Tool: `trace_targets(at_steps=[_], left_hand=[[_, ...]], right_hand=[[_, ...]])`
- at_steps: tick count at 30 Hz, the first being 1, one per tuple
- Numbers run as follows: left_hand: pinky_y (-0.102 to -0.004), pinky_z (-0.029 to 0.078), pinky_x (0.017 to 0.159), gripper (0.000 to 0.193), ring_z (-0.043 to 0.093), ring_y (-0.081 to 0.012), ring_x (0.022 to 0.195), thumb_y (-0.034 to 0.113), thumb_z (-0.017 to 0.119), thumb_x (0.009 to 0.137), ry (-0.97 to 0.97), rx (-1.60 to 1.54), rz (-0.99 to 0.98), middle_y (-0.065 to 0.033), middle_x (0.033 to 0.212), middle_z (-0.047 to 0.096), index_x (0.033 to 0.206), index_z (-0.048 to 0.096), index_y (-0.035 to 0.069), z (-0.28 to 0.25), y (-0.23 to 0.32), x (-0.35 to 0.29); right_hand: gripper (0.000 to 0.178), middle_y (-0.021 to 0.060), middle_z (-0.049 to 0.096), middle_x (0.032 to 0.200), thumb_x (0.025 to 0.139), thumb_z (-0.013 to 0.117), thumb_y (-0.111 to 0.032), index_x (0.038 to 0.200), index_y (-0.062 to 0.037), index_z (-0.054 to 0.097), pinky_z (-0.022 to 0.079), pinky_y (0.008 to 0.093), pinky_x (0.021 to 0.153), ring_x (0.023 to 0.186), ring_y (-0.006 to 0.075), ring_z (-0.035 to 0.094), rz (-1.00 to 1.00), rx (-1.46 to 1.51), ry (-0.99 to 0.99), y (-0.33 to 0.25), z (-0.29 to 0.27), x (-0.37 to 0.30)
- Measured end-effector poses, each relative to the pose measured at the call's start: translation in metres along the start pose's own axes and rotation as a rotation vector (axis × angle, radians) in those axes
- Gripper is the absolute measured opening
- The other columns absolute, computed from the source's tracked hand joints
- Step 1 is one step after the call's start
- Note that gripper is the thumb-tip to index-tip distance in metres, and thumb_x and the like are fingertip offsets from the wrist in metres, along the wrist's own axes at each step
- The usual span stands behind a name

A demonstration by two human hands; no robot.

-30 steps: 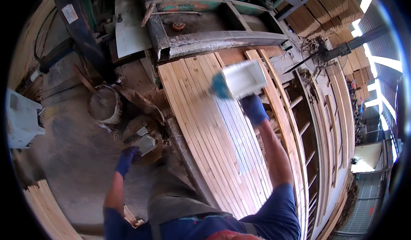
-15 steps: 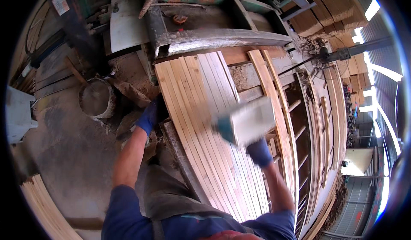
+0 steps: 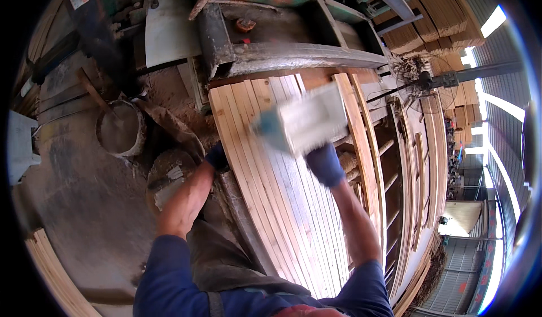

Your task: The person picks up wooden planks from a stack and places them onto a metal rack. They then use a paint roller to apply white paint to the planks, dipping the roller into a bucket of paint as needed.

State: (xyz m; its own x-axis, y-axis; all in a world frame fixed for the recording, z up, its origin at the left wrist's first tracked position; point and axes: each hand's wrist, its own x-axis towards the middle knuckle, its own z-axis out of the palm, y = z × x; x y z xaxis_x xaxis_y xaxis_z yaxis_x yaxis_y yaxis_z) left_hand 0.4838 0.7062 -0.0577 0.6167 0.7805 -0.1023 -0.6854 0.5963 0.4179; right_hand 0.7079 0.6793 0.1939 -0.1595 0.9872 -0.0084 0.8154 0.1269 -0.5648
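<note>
A white box-shaped tool with a teal end (image 3: 317,116), smeared by motion, hangs over a row of long narrow wood strips (image 3: 248,142). My right hand (image 3: 326,167), in a blue glove, is closed on the tool's near side; its exact kind is hard to make out. The strips lie side by side; those on the left look bare and pale yellow, while a whitish sheen covers those on the right. My left hand (image 3: 216,156), gloved in dark blue, is at the left edge of the strips, with its fingers mostly hidden in shadow.
A bucket (image 3: 120,129) with a stick in it stands to the left. Beyond the strips lies a heavy metal frame (image 3: 305,54). Two loose boards (image 3: 361,142) and a rack with rungs (image 3: 389,164) are on the right, near a fan (image 3: 426,82). More planks (image 3: 56,274) lie lower left.
My right hand has carried the tool farther away and left across the strips. The left hand has shifted slightly right, against the strips' edge. The view has moved a little.
</note>
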Motion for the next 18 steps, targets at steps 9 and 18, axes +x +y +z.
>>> trace_targets(at_steps=[9,18], left_hand=[[-0.0367,0.046,0.099,0.042,0.054,-0.0218,0.118,0.025,0.045,0.099,-0.048,-0.001,0.042,-0.0098,0.132,0.054,0.137,0.043,0.007,0.012,-0.002,0.007],[-0.0381,0.047,0.097,0.046,0.055,-0.0191,0.115,0.040,0.044,0.099,0.275,1.124,0.601,-0.0068,0.127,0.057,0.135,0.046,0.011,0.005,0.013,-0.017]], right_hand=[[0.015,0.0201,0.063,0.074,0.087,0.052,-0.012,0.084,-0.0008,0.061,0.048,0.0403,0.055,0.067,0.0342,0.062,0.139,0.008,-0.141,-0.034,0.016,0.023],[0.023,0.0225,0.067,0.091,0.080,0.056,-0.005,0.101,-0.0002,0.065,0.052,0.0449,0.078,0.088,0.0436,0.063,0.255,0.126,-0.294,-0.046,-0.036,-0.183]])
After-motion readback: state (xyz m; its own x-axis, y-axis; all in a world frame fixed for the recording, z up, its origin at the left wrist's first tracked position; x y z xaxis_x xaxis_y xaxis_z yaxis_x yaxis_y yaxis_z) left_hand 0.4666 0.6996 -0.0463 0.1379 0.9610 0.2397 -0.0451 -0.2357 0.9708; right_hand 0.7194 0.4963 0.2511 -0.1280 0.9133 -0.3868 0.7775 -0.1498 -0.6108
